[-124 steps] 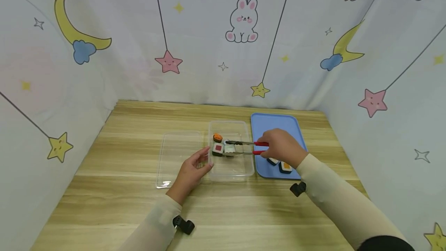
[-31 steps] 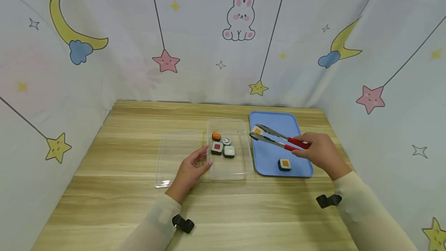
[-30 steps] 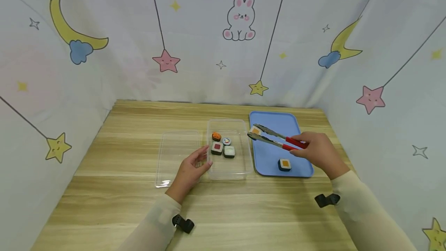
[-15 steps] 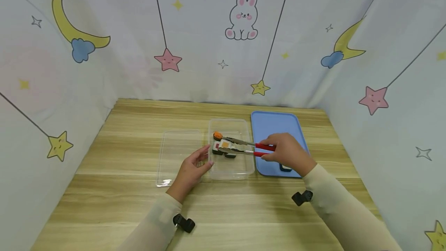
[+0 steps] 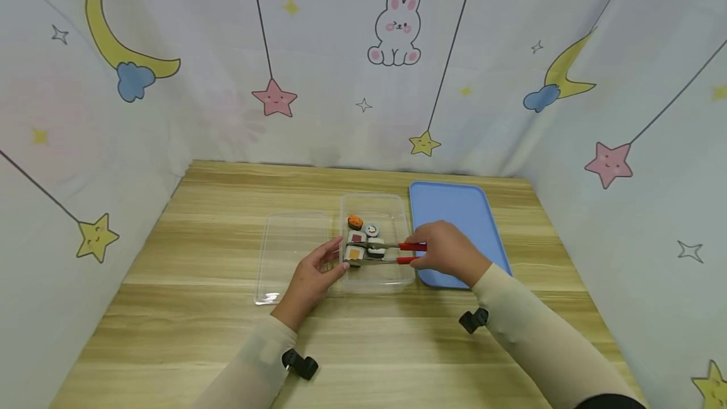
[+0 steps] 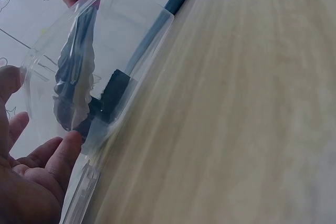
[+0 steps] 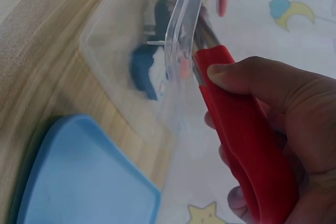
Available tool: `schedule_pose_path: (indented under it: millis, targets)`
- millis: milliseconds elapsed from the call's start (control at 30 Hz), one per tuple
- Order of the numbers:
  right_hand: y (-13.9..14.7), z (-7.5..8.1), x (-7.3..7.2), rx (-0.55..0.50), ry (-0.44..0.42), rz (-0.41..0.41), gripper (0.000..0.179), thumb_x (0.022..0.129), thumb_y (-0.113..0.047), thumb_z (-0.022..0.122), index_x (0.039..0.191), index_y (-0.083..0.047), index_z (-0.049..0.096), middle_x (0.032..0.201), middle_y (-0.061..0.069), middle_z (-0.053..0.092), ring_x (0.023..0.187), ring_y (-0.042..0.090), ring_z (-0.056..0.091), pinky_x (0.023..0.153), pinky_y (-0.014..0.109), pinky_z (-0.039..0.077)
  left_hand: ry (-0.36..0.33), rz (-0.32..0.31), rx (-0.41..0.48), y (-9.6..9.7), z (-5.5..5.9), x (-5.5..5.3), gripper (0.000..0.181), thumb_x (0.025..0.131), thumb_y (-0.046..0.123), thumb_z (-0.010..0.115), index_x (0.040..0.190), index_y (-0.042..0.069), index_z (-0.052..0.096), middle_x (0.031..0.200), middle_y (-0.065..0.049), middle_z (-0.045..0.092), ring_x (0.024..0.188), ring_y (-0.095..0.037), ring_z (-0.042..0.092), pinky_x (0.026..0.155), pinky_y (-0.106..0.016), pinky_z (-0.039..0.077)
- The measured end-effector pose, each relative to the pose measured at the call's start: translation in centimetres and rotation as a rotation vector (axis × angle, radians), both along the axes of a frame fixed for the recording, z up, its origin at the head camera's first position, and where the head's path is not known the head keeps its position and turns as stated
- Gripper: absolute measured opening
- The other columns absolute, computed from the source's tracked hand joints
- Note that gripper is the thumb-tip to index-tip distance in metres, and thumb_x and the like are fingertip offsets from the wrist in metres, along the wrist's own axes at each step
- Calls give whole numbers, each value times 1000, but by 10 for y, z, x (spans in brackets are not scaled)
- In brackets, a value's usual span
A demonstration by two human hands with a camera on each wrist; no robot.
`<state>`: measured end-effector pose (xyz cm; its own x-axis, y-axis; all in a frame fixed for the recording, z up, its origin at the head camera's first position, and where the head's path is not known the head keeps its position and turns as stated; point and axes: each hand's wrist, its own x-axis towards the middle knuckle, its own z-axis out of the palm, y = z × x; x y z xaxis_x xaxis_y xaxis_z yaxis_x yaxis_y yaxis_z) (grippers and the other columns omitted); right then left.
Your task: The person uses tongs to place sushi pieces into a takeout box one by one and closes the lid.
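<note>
My right hand [image 5: 451, 251] grips the red handles of metal tongs [image 5: 411, 247]. The tongs reach into a clear plastic box [image 5: 392, 275], with their tips about a toy sushi roll with a yellow-orange centre [image 5: 355, 253] near the box's left wall. Whether the tips touch that roll I cannot tell. Beside it lie a red-centred roll [image 5: 356, 236], a white-topped roll [image 5: 376, 248], a small round roll [image 5: 372, 230] and an orange-topped piece [image 5: 354, 221]. My left hand [image 6: 31, 177] rests its relaxed, spread fingers against the box's left side.
A blue tray [image 5: 454, 201] stands right of the box, partly covered by my right hand and sleeve. A clear lid [image 5: 292, 251] lies left of the box on the wooden table [image 5: 227, 346]. A patterned curtain [image 5: 341, 131] encloses the back and sides.
The tongs carried a yellow-orange-centred roll from the tray leftward into the box, then down toward the near-left side. The other such roll, seen on the tray earlier, is out of sight. My left hand stayed put.
</note>
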<state>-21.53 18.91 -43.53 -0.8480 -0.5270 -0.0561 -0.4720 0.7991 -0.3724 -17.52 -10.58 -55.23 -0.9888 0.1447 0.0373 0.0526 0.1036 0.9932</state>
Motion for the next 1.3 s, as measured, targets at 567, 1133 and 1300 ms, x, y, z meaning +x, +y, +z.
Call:
schedule_pose_path:
  millis: [567, 1133, 1300]
  targets:
    - [-4, 5, 1, 30, -6, 20, 26, 79, -22, 89, 104, -17, 83, 95, -8, 73, 83, 14, 65, 74, 34, 56, -6, -1, 14, -1, 2, 1, 63, 94, 13, 79, 152, 11, 54, 147, -14, 59, 133, -32, 58, 104, -47, 52]
    - [106, 4, 23, -177, 73, -265, 51, 82, -22, 91, 127, -7, 74, 114, 11, 72, 90, 27, 65, 72, 38, 58, -18, 18, 16, 1, 4, 2, 62, 94, 12, 79, 151, 11, 55, 142, -14, 63, 132, -32, 59, 105, -51, 51]
    - [149, -3, 43, -129, 29, -351, 53, 83, -24, 90, 128, -2, 72, 116, 17, 72, 92, 31, 65, 72, 39, 57, -33, 25, 9, 2, 3, 1, 61, 94, 10, 78, 151, 10, 55, 144, -15, 62, 133, -33, 58, 106, -52, 50]
